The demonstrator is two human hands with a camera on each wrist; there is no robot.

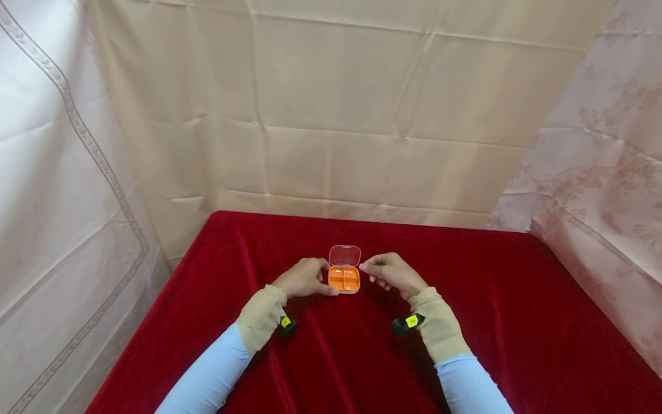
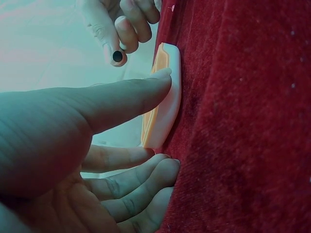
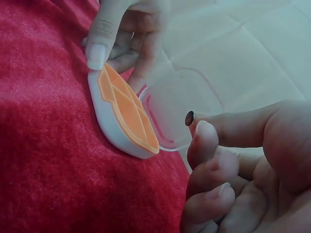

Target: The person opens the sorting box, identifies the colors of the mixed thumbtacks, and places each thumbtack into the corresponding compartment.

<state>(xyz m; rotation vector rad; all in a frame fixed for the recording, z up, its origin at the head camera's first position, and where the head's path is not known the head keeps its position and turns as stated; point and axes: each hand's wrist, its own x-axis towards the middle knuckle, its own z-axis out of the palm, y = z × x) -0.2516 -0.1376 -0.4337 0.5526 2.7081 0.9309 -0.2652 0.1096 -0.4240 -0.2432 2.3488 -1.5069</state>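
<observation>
An orange pill box [image 1: 337, 284] with a white underside and four-way dividers sits on red cloth, its clear lid [image 1: 345, 255] raised at the back. My left hand [image 1: 306, 278] holds it from the left side, thumb along the front wall, fingers at the far side. Just right of the box, my right hand [image 1: 395, 273] pinches a small dark disc [image 3: 189, 118] between thumb and index fingertip. That disc also shows against the fingertips in the left wrist view. A tiny yellowish spot [image 1: 349, 288] shows at the box's front right.
Red velvet cloth [image 1: 331, 356] covers the table, with soft folds running through it. A beige curtain [image 1: 331, 115] hangs behind the far edge, and pale patterned drapes [image 1: 610, 138] close in the sides. Dark wrist cameras [image 1: 400, 327] are strapped at both wrists.
</observation>
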